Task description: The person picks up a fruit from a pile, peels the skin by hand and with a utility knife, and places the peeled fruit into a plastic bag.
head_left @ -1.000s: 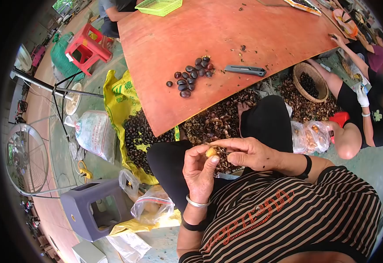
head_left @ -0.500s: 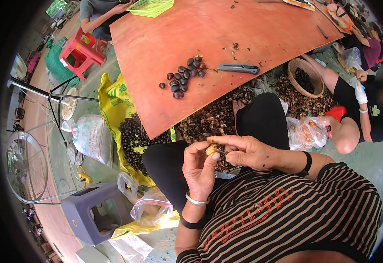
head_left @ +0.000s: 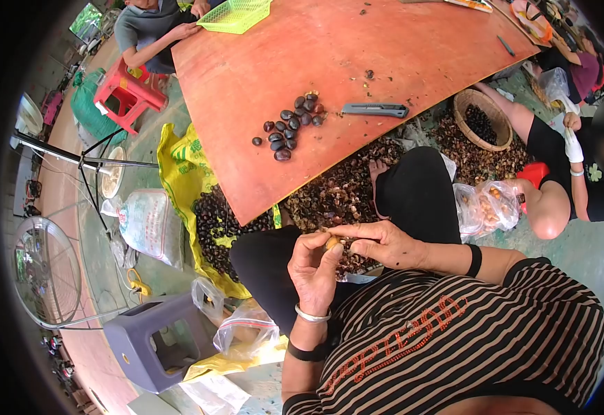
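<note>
Lower centre: left hand (head_left: 313,277) pinches yellowish kernel (head_left: 333,242) at fingertips; right hand (head_left: 393,248) part-curled alongside, its hold unclear.

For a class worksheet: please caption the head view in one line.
Left hand holding a yellowish nut, right hand beside it, near an orange table with dark nuts.
</note>
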The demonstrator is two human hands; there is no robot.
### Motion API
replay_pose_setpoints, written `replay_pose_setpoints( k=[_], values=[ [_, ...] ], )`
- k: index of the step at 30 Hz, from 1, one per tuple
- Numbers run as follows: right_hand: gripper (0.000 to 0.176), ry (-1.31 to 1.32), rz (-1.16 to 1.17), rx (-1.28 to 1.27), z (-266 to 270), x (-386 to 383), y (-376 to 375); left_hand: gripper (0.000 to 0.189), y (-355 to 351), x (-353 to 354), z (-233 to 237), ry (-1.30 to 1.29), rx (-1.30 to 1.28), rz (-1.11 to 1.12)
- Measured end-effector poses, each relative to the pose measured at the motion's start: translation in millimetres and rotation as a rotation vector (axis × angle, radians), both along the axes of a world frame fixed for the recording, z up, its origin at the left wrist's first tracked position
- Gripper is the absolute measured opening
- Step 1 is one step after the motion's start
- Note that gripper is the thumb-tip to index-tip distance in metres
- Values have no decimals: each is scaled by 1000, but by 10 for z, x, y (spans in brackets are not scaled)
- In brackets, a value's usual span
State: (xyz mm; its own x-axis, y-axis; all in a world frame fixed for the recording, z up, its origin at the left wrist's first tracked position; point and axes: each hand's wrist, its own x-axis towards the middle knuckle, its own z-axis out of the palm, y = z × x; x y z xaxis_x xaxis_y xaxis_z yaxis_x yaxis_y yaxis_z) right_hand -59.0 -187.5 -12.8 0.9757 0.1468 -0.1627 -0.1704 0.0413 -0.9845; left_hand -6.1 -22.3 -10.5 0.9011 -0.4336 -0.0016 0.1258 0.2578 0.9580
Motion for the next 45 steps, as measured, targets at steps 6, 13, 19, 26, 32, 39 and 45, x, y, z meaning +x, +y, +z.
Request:
replay_pose_setpoints(
  k=[6,13,19,26,32,39,45],
  values=[
    [42,263,-382,64,-7,50,-342,16,-94,-30,255,6,-99,-195],
    [51,-33,-19,208,439,-123,-72,24,-106,-1,206,150,-233,-116],
    [52,-28,38,198,447,-52,-52,22,-65,-8,118,145,-226,-127],
    [45,303,29,621,367,-104,-173,18,-25,24,115,196,-237,-197],
    [42,229,-177,60,96,-55,-280,22,-36,26,181,244,-233,-248],
    [54,65,62,124,472,-104,-201,27,-76,48,178,-4,-54,-154],
    [51,-148,96,-123,401,-43,-190,27,-32,13,229,105,-91,-103]
  ],
)
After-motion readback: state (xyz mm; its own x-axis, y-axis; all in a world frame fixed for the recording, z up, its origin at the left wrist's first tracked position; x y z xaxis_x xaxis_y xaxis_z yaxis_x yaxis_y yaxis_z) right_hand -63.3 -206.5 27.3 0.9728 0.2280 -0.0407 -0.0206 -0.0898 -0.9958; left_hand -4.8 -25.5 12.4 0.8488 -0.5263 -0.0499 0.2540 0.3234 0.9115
